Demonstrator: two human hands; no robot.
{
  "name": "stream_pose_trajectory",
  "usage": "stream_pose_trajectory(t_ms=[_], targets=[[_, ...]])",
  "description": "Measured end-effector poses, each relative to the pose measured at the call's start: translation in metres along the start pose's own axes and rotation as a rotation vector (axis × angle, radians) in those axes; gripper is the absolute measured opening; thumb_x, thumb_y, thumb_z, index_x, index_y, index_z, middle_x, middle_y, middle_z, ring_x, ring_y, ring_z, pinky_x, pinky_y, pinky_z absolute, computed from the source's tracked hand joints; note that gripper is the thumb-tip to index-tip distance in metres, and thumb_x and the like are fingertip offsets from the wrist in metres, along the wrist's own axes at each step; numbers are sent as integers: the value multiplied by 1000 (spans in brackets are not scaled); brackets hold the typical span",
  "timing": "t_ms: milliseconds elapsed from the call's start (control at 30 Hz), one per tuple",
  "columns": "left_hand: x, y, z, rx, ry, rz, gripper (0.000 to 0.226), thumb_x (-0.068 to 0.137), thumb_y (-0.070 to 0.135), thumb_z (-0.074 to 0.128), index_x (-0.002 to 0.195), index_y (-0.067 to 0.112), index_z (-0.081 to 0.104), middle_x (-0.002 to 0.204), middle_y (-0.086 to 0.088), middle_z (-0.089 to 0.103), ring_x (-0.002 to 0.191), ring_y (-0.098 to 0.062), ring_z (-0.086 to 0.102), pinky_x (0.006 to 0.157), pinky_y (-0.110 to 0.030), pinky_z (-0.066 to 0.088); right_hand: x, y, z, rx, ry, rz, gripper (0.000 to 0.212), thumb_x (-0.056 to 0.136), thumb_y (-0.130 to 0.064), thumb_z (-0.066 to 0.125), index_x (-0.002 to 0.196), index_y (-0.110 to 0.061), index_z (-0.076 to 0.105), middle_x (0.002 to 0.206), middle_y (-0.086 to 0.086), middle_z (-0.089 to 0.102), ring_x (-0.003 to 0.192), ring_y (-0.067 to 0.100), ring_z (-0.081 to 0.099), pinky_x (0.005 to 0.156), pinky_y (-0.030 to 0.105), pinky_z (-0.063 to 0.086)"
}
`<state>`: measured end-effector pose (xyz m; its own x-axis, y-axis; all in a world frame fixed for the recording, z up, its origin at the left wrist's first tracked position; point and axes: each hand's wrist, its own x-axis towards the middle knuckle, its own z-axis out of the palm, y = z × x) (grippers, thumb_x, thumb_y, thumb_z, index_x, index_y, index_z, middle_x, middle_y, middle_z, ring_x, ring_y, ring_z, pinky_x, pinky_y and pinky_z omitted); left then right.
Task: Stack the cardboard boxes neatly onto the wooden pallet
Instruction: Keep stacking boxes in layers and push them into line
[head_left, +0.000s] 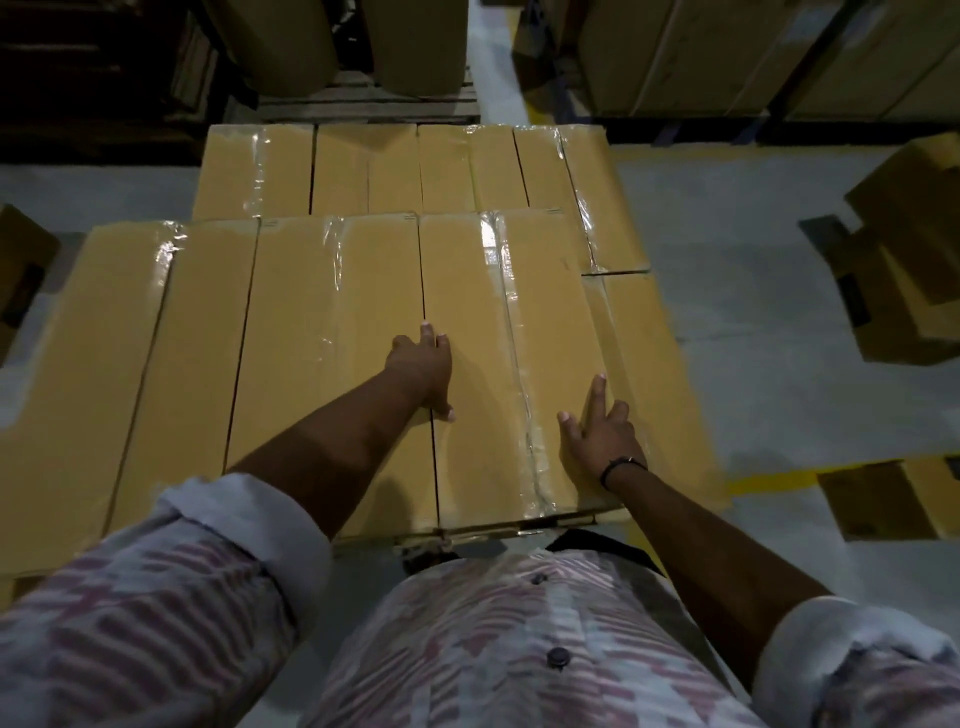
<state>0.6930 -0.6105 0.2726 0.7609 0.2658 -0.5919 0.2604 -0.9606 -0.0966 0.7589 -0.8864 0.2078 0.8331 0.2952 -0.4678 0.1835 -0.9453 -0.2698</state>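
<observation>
Box (462, 291) at the right end of the top layer lies with its long axis running straight away from you, between your 2 palms. Your left grip (423, 371) rests flat on its left seam. Your right grip (602, 439) lies flat at its right edge, nearer your body. Fingers are straight and hold nothing. Any squaring push probably goes leftward, against the neighbouring box (374, 322). The pallet beneath is hidden.
</observation>
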Motion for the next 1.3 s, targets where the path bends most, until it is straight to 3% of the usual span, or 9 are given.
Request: stream_pose_trajectory(t_ms=[200, 300, 400, 500, 667, 833, 967, 1067, 1300], targets=[[-24, 16, 34, -122, -7, -18, 131, 78, 54, 82, 162, 9, -8, 170, -17, -13, 153, -51, 5, 117, -57, 34, -9, 5, -2, 71, -31, -4, 88, 100, -64, 39, 158, -33, -20, 157, 21, 17, 130, 44, 45, 105, 50, 43], [-39, 27, 46, -153, -5, -44, 130, 79, 52, 82, 162, 9, -7, 170, -17, -12, 154, -49, 5, 118, -56, 34, -15, 11, -6, 122, -83, -30, 90, 99, -62, 43, 157, -37, -21, 160, 21, 13, 131, 45, 46, 107, 51, 41], [-59, 45, 57, -193, 12, -95, 125, 80, 49, 83, 163, 9, 0, 170, -18, -6, 153, -46, 13, 116, -53, 37, -28, 22, -9, 145, -145, -47, 88, 101, -57, 46, 157, -39, -19, 160, 23, 14, 134, 47, 44, 108, 52, 39], [-81, 64, 69, -265, 71, -157, 109, 83, 44, 83, 161, 9, 15, 166, -20, 13, 146, -43, 29, 110, -49, 43, -45, 38, -8, 142, -185, -85, 85, 103, -53, 46, 158, -38, -17, 156, 26, 21, 131, 48, 46, 107, 51, 40], [-113, 89, 99, -464, 230, -302, 67, 89, 31, 78, 141, 10, 43, 138, -20, 42, 126, -39, 46, 100, -45, 48, -66, 59, -4, 150, -184, -127, 81, 104, -49, 46, 160, -37, -11, 146, 26, 37, 120, 44, 54, 99, 46, 47], [-132, 101, 114, -690, 287, -463, 61, 85, 30, 83, 132, 6, 51, 123, -19, 59, 111, -35, 61, 90, -41, 55, -74, 64, -4, 176, -161, -146, 79, 104, -39, 51, 161, -34, -4, 139, 26, 49, 118, 42, 56, 95, 43, 48], [-136, 100, 113, -774, 262, -526, 51, 82, 24, 85, 122, 5, 59, 114, -14, 67, 99, -28, 66, 75, -34, 54, -78, 67, -6, 188, -156, -156, 76, 105, -31, 50, 162, -33, 0, 141, 25, 52, 120, 41, 58, 97, 44, 49], [-134, 98, 110, -831, 219, -566, 37, 84, 15, 82, 116, 5, 66, 109, -11, 70, 86, -21, 60, 69, -30, 48, -80, 69, -10, 163, -162, -175, 75, 106, -27, 50, 163, -30, 1, 141, 24, 55, 120, 41, 58, 95, 42, 49], [-132, 94, 110, -894, 162, -573, 43, 78, 17, 88, 115, 6, 69, 113, -12, 71, 103, -26, 67, 75, -30, 50, -84, 71, -16, 136, -178, -200, 78, 105, -24, 53, 163, -28, 1, 146, 22, 52, 124, 40, 55, 97, 40, 49]])
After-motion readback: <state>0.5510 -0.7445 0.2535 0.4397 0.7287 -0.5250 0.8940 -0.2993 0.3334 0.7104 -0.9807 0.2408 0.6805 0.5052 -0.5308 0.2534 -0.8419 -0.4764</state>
